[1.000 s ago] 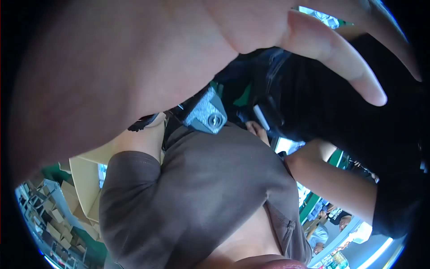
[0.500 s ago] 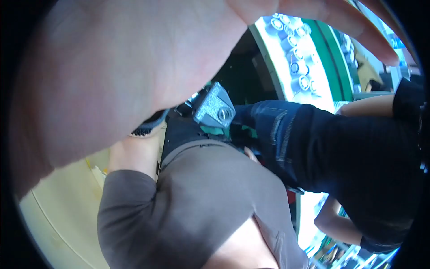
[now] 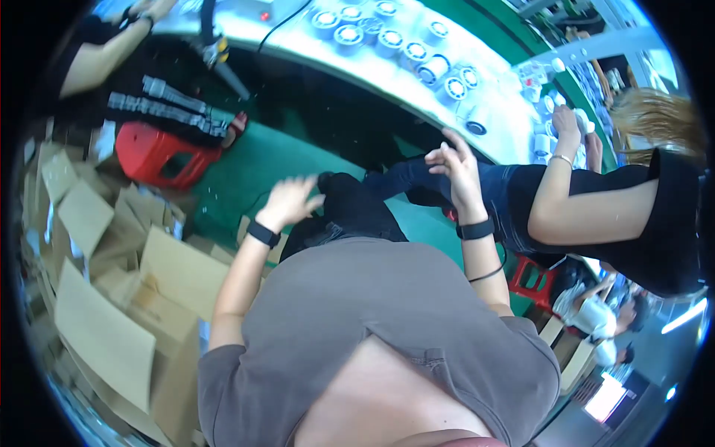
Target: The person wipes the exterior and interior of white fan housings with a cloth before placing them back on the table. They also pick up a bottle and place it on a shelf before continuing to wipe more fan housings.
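My left hand [image 3: 292, 201] is raised in front of my lap, a black band [image 3: 263, 234] round its wrist. Slight motion blur softens its fingers, which are apart with nothing in them. To the right, my right hand [image 3: 458, 170] is up beside a co-worker's jeans, near the edge of the white table [image 3: 357, 68]. Its fingers are loosely bent and separated, and no object shows in them. Its wrist has a black band [image 3: 475, 229] with a thin dark cord. Several white-grey cylinders with ringed ends [image 3: 391, 39] are on the table.
A co-worker [image 3: 596, 216] in black stands close at right, arms over the table. Another person's arm [image 3: 104, 63] is at upper left. A red stool [image 3: 160, 153] and open cardboard boxes [image 3: 104, 335] fill the left side. Another red stool [image 3: 530, 279] is behind the co-worker.
A large hand that covered the upper left is gone from close to the camera. The grey speckled box with a round lens before my lap is out of sight. Both my hands now show.
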A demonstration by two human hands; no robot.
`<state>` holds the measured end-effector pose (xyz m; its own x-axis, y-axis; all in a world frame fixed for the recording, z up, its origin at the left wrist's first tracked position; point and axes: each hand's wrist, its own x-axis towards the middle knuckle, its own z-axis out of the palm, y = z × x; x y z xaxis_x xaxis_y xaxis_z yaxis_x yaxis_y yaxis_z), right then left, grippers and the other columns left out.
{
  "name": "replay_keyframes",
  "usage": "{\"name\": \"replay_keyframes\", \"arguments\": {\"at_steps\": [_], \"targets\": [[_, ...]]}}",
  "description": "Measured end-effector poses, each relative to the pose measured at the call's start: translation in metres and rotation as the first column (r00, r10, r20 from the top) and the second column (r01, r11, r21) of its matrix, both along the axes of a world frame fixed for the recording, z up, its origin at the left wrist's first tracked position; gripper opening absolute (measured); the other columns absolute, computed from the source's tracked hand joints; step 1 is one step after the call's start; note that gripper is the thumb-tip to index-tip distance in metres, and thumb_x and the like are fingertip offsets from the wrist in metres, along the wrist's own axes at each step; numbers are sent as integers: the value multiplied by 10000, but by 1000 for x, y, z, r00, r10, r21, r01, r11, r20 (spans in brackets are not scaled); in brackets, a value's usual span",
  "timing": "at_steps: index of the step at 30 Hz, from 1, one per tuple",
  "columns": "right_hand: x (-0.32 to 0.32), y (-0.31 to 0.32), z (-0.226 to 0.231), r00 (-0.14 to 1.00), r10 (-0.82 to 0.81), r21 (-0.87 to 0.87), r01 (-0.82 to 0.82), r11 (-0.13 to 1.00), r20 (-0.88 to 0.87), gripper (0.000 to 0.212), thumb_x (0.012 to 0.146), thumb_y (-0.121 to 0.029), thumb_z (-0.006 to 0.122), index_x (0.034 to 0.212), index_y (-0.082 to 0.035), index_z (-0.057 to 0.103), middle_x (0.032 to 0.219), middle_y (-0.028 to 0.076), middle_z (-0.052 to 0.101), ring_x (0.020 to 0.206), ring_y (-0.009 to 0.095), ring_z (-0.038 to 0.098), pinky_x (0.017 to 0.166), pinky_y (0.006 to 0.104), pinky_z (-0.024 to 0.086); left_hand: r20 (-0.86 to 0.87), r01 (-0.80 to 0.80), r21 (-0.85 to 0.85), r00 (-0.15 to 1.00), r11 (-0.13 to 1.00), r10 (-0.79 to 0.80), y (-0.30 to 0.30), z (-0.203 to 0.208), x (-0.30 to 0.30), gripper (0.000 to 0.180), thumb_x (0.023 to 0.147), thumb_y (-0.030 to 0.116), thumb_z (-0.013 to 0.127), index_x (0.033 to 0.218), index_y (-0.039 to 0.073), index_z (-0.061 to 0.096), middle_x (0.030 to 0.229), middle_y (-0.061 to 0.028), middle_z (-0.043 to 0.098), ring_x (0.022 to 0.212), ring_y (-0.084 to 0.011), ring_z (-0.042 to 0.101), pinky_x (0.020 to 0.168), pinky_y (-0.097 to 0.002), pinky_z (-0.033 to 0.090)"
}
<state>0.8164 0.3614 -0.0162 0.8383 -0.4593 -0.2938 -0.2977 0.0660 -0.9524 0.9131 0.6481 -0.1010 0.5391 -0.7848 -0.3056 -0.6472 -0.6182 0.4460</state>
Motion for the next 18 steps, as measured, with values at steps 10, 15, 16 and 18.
{"name": "replay_keyframes", "arguments": {"at_steps": [10,15,16,18], "targets": [[86,-194,6,749,-635,-223,662,715,188,697,756,-40,496,1298,-25,58,564,47,482,460,99,454,387,216,347,-757,-524,16,551,852,353,152,-247,87,454,775,418,469,947,4,542,932,-209,556,888,-356,522,743,-395,416],[102,-229,-1,687,-705,-229,725,650,175,707,750,-40,514,1299,-23,68,555,51,485,438,93,433,378,211,324,-311,-574,169,740,801,596,9,-178,156,446,786,412,460,942,2,540,914,-209,560,880,-364,520,738,-401,410],[103,-231,-2,692,-699,-221,721,657,179,703,752,-43,515,1299,-22,72,558,53,489,435,92,430,378,210,324,-175,-597,197,759,777,627,-8,-157,160,444,789,410,457,941,1,540,910,-209,561,878,-366,519,736,-402,409],[112,-239,-4,713,-673,-195,701,686,194,696,757,-49,517,1298,-21,81,564,57,496,428,90,423,378,208,324,-212,-543,170,795,822,569,-40,-138,175,439,791,407,458,949,5,536,907,-214,560,876,-365,520,738,-402,408]]}}
